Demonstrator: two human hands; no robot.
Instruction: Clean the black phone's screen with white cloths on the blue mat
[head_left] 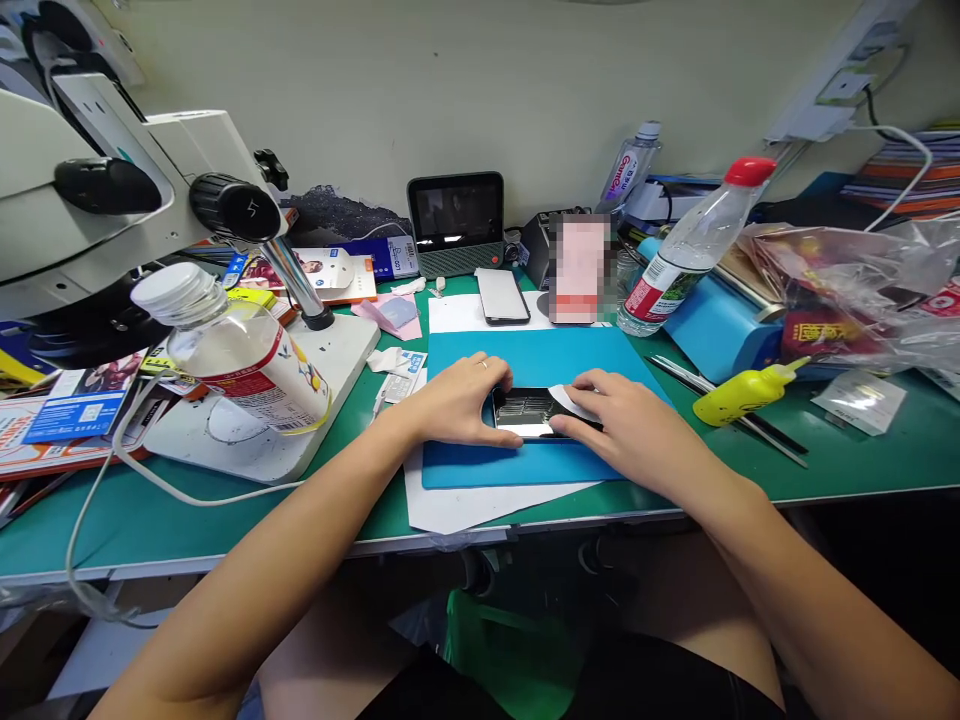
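A dark smartphone (523, 408) with a glossy, reflecting face lies sideways on the blue mat (491, 352). My left hand (461, 402) is closed around its left end, with the thumb along the near edge and the fingers at the far edge. My right hand (626, 425) is closed on a thin white piece, perhaps a wipe or paper (571, 402), at the phone's right end. The fingers partly cover both the white piece and that end of the phone. Behind the mat lies another phone (502, 296), its face pale.
A microscope (112, 210) and an open, tilted drink bottle (247, 350) stand on the left. To the right are a red-capped bottle (686, 255), a yellow squeeze bottle (746, 393), tweezers (750, 425) and plastic bags (862, 290). A small display (457, 222) stands at the back.
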